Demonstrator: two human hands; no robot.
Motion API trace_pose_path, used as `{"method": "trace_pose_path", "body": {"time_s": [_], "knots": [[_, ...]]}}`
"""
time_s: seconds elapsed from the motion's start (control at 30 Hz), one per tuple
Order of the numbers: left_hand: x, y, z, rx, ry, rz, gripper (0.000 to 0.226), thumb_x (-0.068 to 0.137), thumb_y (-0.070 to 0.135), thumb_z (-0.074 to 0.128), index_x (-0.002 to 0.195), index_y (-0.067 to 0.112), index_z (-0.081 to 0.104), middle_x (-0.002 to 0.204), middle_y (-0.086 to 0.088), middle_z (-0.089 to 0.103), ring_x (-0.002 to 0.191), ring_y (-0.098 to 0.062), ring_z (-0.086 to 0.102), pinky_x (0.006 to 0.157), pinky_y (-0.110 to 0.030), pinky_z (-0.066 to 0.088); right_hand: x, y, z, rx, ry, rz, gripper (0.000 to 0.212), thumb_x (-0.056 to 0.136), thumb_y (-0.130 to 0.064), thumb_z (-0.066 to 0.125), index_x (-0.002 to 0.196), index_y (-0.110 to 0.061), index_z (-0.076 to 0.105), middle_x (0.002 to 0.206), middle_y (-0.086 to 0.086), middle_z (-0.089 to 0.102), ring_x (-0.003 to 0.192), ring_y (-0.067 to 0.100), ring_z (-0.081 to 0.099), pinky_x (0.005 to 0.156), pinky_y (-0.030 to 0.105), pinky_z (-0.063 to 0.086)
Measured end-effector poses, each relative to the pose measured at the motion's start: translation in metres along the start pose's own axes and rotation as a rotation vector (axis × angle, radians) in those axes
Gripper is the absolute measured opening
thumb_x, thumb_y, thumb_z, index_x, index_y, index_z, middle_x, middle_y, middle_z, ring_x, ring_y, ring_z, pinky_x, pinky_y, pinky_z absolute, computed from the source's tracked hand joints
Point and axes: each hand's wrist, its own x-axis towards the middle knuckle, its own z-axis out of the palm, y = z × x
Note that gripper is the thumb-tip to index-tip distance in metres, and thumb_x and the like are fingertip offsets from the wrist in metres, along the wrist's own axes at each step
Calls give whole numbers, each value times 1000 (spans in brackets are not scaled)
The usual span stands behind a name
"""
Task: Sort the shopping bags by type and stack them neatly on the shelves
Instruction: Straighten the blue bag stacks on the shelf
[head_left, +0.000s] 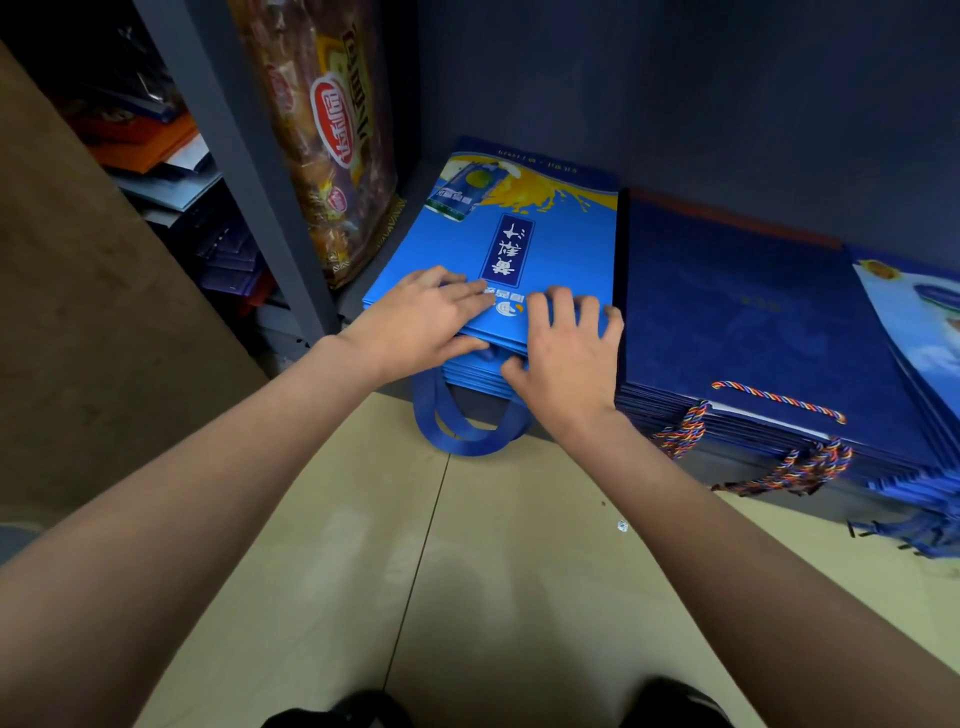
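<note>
A stack of bright blue shopping bags (545, 228) with a yellow splash print lies flat on the bottom shelf. My left hand (421, 319) rests on the top bag's near left edge, fingers over it and thumb under its front rim. My right hand (566, 345) grips the same bag's near right edge, thumb tucked below. Blue ribbon handles (462, 421) hang off the stack's front. To the right lies a stack of dark navy bags (737, 312) with multicoloured rope handles (779, 401).
A third stack of light blue printed bags (924, 322) lies at the far right. A brown and gold bag (332, 135) stands upright against the grey shelf post (249, 156). Orange and dark items fill the left bay. Beige floor tiles (493, 571) lie below.
</note>
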Motion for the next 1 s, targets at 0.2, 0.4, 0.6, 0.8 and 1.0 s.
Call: {"method": "trace_pose_path", "body": {"time_s": [0.2, 0.4, 0.6, 0.8, 1.0], "knots": [[-7, 4, 16, -66, 37, -42, 62, 90, 43, 53, 142, 14, 38, 147, -4, 37, 131, -27, 34, 109, -38, 23, -11, 16, 11, 172, -40, -12, 64, 67, -42, 75, 121, -13, 57, 123, 13, 53, 111, 35, 50, 99, 55, 32], [-8, -1, 20, -131, 29, -67, 66, 85, 47, 59, 142, 23, 34, 147, 3, 33, 133, -21, 27, 109, -35, 19, -13, 36, 8, 246, -195, -122, 75, 79, -46, 66, 142, -20, 34, 145, 6, 29, 133, 25, 25, 110, 41, 15], [-5, -5, 18, -144, -6, -139, 72, 78, 53, 64, 139, 27, 34, 142, 4, 32, 131, -23, 25, 107, -40, 19, -5, 35, 2, 232, -234, -135, 77, 78, -48, 67, 141, -22, 32, 144, 3, 27, 133, 23, 22, 112, 41, 13], [-5, -4, 26, -172, 27, -147, 70, 79, 54, 62, 137, 23, 38, 143, 0, 33, 131, -26, 26, 109, -40, 18, -4, 38, 5, 197, -295, -199, 88, 75, -47, 71, 145, -21, 23, 148, 4, 20, 136, 24, 18, 114, 44, 9], [-9, -5, 36, -153, 28, -145, 77, 76, 46, 70, 139, 25, 33, 145, 1, 28, 133, -23, 24, 110, -36, 14, -13, 42, 18, 52, -205, -261, 85, 74, -31, 76, 145, -16, 32, 149, 9, 32, 136, 27, 31, 113, 52, 16]]}}
